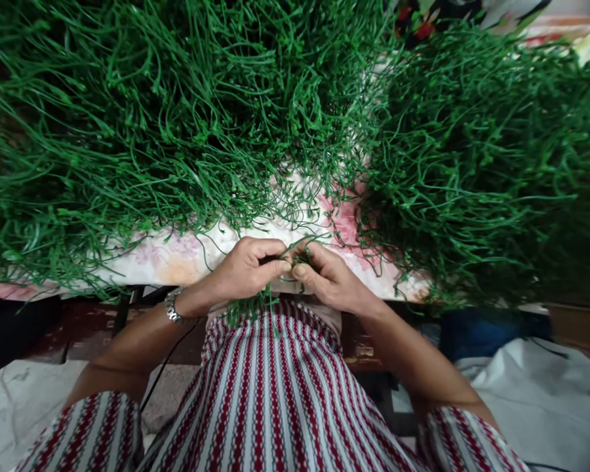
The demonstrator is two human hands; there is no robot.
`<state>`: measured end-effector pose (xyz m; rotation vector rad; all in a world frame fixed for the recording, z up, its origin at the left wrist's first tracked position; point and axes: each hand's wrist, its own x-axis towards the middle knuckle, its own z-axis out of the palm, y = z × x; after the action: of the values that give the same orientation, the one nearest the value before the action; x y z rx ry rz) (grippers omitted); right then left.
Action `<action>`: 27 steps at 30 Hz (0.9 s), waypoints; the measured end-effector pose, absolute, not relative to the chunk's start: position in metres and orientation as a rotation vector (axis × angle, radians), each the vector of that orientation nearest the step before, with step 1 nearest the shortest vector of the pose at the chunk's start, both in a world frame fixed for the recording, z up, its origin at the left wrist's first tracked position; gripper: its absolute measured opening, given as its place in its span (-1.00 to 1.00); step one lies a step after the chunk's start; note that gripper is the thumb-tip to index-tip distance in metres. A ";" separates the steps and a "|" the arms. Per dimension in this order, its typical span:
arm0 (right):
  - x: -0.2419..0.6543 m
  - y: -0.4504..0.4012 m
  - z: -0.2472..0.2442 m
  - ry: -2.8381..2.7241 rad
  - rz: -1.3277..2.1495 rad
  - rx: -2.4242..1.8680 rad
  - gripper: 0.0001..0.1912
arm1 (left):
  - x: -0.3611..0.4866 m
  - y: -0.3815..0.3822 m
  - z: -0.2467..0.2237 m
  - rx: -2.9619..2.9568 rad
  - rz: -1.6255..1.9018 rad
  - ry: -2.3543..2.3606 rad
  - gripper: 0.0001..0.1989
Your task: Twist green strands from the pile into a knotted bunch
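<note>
My left hand [253, 265] and my right hand [327, 272] meet at the table's near edge, thumbs almost touching. Both are closed on thin green plastic-looking stems [302, 252], the left in a thumb-and-finger pinch. Just how the stems are joined between the fingers is hidden. Below my left hand, a small bunch of green stems [248, 308] hangs down over my lap. A large heap of green stems [177, 131] lies ahead to the left, and another heap of green stems [476, 170] to the right.
A white cloth with pink and purple flowers [344, 226] covers the table, with loose stems strewn on it between the heaps. Dark patterned fabric [425, 26] shows at the back right. Pale grey cloth [541, 393] lies low at the right.
</note>
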<state>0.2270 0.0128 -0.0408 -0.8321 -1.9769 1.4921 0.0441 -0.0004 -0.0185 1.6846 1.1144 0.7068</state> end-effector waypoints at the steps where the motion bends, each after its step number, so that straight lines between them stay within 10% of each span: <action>1: 0.223 0.009 -0.043 -1.935 1.457 -0.873 -0.78 | 0.047 -0.003 -0.020 1.675 0.763 1.170 -0.82; 27: 0.226 -0.011 -0.047 -1.911 1.125 -0.980 -0.88 | 0.054 -0.022 -0.031 1.773 0.951 1.178 -0.85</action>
<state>0.2261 -0.0113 -0.0468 -0.9797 -1.9114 1.1251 0.0542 -0.0222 -0.0314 1.7727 1.1778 0.9509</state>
